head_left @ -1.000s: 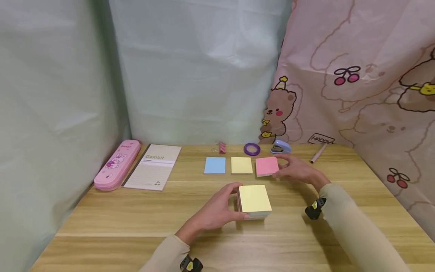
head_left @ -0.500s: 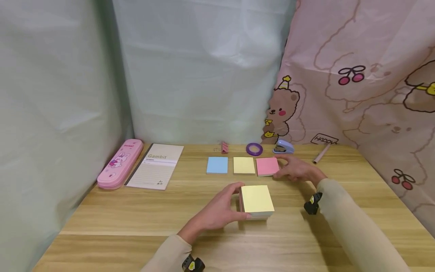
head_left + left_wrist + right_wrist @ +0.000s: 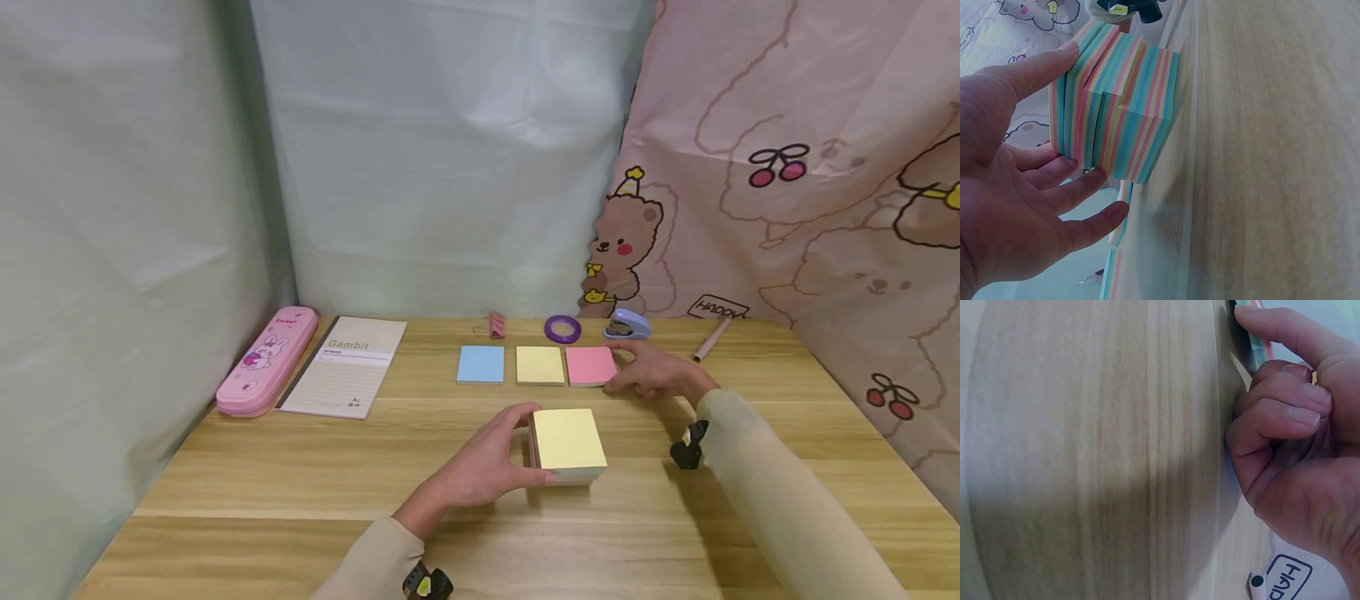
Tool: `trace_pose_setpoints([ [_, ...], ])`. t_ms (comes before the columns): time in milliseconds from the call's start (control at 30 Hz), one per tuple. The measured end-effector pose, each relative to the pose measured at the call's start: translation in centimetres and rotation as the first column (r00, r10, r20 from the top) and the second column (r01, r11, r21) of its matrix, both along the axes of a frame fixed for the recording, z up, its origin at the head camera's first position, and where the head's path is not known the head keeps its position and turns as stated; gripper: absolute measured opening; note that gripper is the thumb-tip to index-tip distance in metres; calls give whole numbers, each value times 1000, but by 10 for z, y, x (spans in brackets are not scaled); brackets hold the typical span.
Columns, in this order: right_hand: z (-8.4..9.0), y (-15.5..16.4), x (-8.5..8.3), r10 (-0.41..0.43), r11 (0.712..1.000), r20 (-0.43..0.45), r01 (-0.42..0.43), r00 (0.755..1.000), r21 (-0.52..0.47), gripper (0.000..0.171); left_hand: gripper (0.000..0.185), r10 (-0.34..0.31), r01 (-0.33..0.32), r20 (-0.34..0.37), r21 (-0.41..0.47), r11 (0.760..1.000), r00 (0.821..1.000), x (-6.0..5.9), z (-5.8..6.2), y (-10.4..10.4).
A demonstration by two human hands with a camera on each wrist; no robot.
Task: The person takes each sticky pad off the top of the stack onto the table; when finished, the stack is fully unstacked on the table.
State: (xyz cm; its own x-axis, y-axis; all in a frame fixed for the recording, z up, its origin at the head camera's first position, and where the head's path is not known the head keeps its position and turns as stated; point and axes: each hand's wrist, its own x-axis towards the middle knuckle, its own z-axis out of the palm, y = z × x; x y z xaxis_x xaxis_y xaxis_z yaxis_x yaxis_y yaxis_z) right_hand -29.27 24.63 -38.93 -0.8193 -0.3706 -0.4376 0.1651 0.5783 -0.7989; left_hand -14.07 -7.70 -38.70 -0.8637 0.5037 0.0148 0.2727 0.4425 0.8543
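My left hand grips a thick block of sticky notes with a yellow top sheet, near the middle of the wooden table. In the left wrist view the block shows striped multicolour sides, with the thumb on one side and the fingers on the other. Farther back, my right hand pinches the right edge of a thin pink pad that lies flat. In the right wrist view the index finger touches the pad's edge and the other fingers are curled.
A blue pad and a yellow pad lie in a row left of the pink one. Behind them are a binder clip, a purple tape ring, a small stapler and a pen. A notebook and a pink pencil case lie at the left.
The pink pad has settled flat in line with the yellow pad, with my right hand still at its edge. My left hand and the block have stayed put.
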Motion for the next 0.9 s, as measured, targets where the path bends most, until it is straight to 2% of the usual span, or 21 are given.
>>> trace_pose_setpoints([
  [533, 2, 2, 3, 4, 1000, -22, -5, 1000, -18, 103, 97, -3, 3, -3, -5, 1000, 1000, 1, 0, 1],
  [733, 17, 2, 9, 56, 998, -107, -58, 993, -14, 101, 98, -1, 1, -8, -6, 1000, 1000, 1, -1, 1],
  [900, 32, 1, 18, 74, 995, -155, -83, 985, -53, 95, 98, 4, -4, -3, -4, 1000, 1000, 1, 1, 0],
])
